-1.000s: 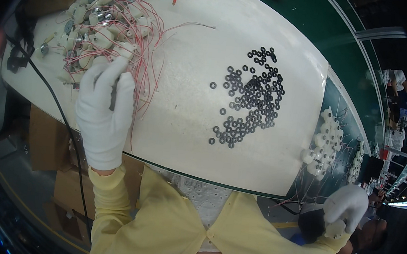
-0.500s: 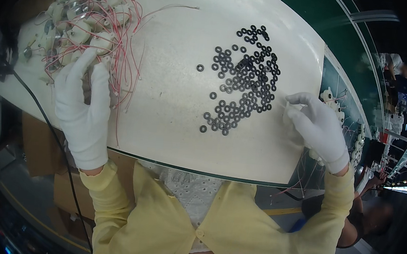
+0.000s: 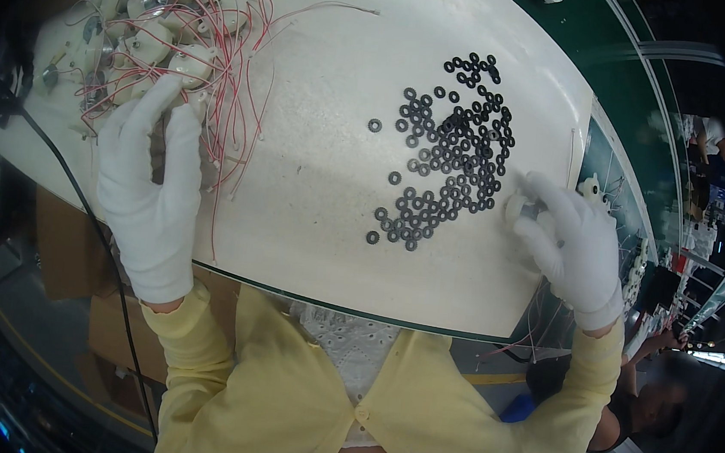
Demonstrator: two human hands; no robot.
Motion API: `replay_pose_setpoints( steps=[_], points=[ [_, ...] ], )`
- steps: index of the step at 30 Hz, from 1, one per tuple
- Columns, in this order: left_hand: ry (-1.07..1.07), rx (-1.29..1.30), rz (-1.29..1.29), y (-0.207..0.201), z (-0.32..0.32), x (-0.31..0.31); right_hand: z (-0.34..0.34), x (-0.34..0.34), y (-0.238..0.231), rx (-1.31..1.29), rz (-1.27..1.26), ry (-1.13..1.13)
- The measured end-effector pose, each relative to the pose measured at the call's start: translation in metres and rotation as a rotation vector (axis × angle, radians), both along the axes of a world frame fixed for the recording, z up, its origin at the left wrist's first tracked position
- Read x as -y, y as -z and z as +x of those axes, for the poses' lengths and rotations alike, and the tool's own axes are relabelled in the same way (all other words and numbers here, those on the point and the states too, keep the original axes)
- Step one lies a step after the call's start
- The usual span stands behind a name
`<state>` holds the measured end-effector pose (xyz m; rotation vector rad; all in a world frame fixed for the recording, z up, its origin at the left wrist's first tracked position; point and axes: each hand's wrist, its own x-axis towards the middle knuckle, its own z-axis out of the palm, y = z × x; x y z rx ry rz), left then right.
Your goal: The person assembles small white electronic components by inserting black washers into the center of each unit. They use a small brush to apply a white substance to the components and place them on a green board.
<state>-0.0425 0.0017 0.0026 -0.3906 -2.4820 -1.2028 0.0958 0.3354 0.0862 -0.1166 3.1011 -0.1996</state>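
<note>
On the left, my gloved left hand [image 3: 152, 182] reaches up to a heap of cream-white motor-like parts [image 3: 191, 65] with red and white wires [image 3: 233, 112]. Its index finger and thumb are apart, their tips at the nearest part; whether they touch it is unclear. My gloved right hand [image 3: 575, 245] is over the table's right side, beside many small black rings [image 3: 464, 149]. Its fingers curl around a small pale thing, blurred and partly hidden, which I cannot name.
The white table [image 3: 317, 248] has a curved far edge and a dark green front edge. More white parts [image 3: 592, 188] lie beyond its right edge. A black cable [image 3: 66, 170] runs down the left side. Another person [image 3: 648, 407] is at the lower right.
The whole view has shifted slightly, so the rings appear further right. My right hand's fingers have spread a little around the pale thing. My left hand stays by the motor-like parts.
</note>
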Motion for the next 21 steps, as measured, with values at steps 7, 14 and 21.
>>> replay_pose_setpoints(
  steps=[7,14,21],
  points=[
    [-0.018,0.009,-0.037,-0.002,0.002,0.000,-0.003,-0.003,0.001,0.146,-0.190,0.042],
    [-0.008,0.015,0.008,0.002,0.001,0.001,-0.013,0.004,0.003,0.042,-0.006,-0.223],
    [0.006,0.057,0.091,0.004,0.001,-0.001,-0.021,0.014,-0.002,0.010,0.173,-0.277]
  ],
)
